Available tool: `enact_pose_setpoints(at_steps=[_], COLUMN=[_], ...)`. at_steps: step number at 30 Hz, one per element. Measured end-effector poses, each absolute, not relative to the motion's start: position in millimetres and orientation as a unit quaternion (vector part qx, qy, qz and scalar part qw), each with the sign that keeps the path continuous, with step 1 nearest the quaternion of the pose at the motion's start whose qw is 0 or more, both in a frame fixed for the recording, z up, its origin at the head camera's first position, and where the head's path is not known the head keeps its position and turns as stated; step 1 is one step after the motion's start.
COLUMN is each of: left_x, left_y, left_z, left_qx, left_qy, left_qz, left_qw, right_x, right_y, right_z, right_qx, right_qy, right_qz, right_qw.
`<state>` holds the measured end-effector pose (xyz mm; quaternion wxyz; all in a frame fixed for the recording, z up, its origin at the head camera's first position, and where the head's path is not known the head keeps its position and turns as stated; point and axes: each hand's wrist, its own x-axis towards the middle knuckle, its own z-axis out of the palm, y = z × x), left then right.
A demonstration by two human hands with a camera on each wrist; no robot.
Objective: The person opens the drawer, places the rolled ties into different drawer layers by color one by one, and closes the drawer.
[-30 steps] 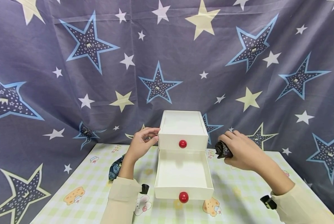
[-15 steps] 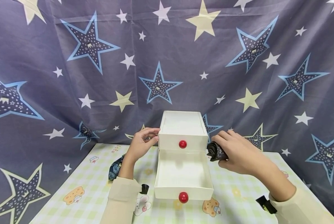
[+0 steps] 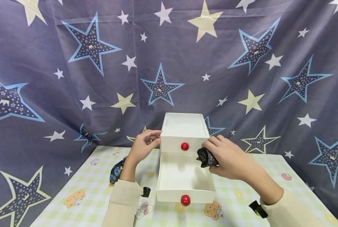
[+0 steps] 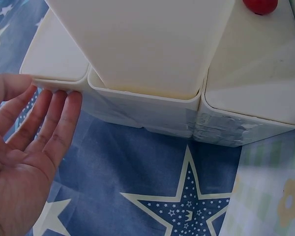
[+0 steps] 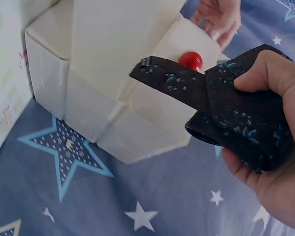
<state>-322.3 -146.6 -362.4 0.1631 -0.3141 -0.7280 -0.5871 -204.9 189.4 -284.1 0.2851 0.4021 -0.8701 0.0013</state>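
Observation:
A white drawer cabinet [image 3: 186,124] with red knobs stands on the table; its middle drawer [image 3: 185,173] is pulled out. My left hand [image 3: 141,145] touches the cabinet's upper left side with its fingertips, the fingers nearly straight in the left wrist view. In my right hand [image 3: 228,157] I grip a rolled black necktie [image 3: 207,157] with a small blue floral print, held above the right side of the pulled-out drawer. One flat end of the necktie sticks out of the roll in the right wrist view. No contents show in that drawer.
A dark blue patterned cloth thing [image 3: 117,171] lies left of the cabinet, partly hidden behind my left forearm. The table bears a green checked cloth [image 3: 92,192]. A star-printed curtain [image 3: 169,47] hangs right behind the cabinet.
My right hand has moved left with the necktie, from beside the cabinet to above the pulled-out drawer. My left hand and the cabinet have stayed where they were.

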Motion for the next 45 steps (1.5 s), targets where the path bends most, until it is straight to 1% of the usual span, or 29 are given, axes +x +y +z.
enact_pose_setpoints(at_steps=[10, 21, 31, 39, 45], left_x=[-322.4, -322.4, -322.5, -324.1, -324.6], left_y=[-147.9, -147.1, -147.3, -147.3, -147.4], left_z=[-364.9, -362.7, -363.4, -365.1, -364.3], left_qx=[-0.314, -0.317, -0.314, -0.315, -0.312], left_qy=[-0.729, -0.732, -0.735, -0.733, -0.731], left_qz=[-0.584, -0.58, -0.578, -0.579, -0.582], left_qw=[0.169, 0.164, 0.167, 0.168, 0.17], right_x=[-215.8, -228.9, -238.2, -245.5, -248.5], right_y=[166.9, 150.4, 134.8, 128.5, 123.2], right_z=[-306.7, -335.3, -349.6, -360.9, -364.2], right_qx=[0.413, 0.411, 0.401, 0.375, 0.367], right_qy=[-0.87, -0.878, -0.893, -0.903, -0.901], right_qz=[0.022, 0.002, -0.047, -0.085, -0.114], right_qw=[0.267, 0.244, 0.2, 0.191, 0.201])
